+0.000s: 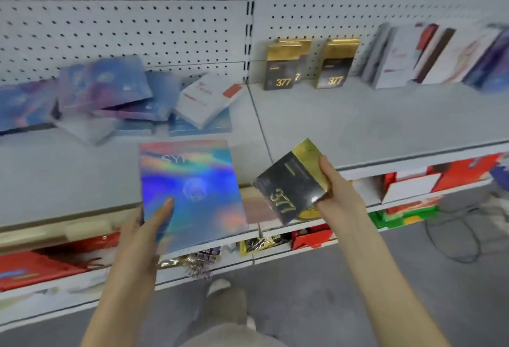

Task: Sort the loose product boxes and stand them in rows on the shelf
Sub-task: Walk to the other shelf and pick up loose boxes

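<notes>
Head view: task is partway done, by the look of it. Left hand (146,225) holds holographic blue box (190,195) by its lower left edge, thumb laid across the face. The box is tilted over the shelf (358,120) front, lower centre. Right hand (334,184) grips black-and-gold 377 box (292,181) by its right side, tilted, centre frame, just in front of the shelf edge.

Done: standing 377 boxes (281,67) in two short groups against the pegboard (137,16), upper centre. Mixed white and purple boxes (429,57) lean in a row, upper right.

Left to do: loose pile (110,96) of blue-purple boxes lies flat and overlapping at left of frame. White box with red mark (206,98) lies at its right end. Neither held box is placed yet. Blur hides the counts.
</notes>
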`<move>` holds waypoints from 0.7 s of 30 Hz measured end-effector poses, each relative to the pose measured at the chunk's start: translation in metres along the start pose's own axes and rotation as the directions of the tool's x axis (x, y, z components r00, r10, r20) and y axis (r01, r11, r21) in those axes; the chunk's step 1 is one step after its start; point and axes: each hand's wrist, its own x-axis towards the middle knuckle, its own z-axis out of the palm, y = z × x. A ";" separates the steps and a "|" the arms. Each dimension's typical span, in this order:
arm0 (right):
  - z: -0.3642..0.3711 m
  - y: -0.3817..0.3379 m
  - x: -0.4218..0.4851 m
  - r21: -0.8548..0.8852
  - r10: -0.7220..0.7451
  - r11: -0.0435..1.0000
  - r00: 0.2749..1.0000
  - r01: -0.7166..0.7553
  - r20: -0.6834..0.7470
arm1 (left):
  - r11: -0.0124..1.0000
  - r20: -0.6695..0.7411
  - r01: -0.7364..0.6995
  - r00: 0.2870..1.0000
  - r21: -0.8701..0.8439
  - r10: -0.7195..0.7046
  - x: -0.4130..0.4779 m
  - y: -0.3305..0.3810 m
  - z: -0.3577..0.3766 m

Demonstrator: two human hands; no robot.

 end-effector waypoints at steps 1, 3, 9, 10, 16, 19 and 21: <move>-0.010 -0.016 0.000 -0.009 -0.040 0.999 0.999 0.040 0.015 | 1.000 0.036 0.007 0.999 0.020 -0.007 0.003 -0.001 0.018; -0.024 -0.043 0.004 -0.057 -0.124 0.990 0.992 0.125 0.031 | 1.000 0.092 0.005 0.996 0.024 -0.007 0.011 -0.001 0.047; -0.053 -0.105 0.039 -0.269 -0.278 0.919 0.958 0.288 0.075 | 0.999 0.149 0.028 0.988 0.044 -0.034 0.042 -0.008 0.123; -0.056 -0.116 0.048 -0.329 -0.305 0.891 0.950 0.312 0.074 | 0.999 0.156 0.032 0.987 0.036 -0.037 0.050 -0.011 0.136; -0.050 -0.184 0.120 -0.607 -0.478 0.685 0.877 0.403 0.043 | 1.000 0.169 0.021 0.985 0.002 -0.021 0.098 -0.017 0.216; -0.024 -0.221 0.164 -0.714 -0.511 0.552 0.851 0.430 0.118 | 1.000 0.089 0.023 0.996 -0.018 -0.021 0.120 -0.013 0.242; -0.006 -0.243 0.192 -0.827 -0.559 0.321 0.797 0.461 0.227 | 0.998 0.082 0.030 0.996 -0.048 -0.026 0.133 -0.011 0.256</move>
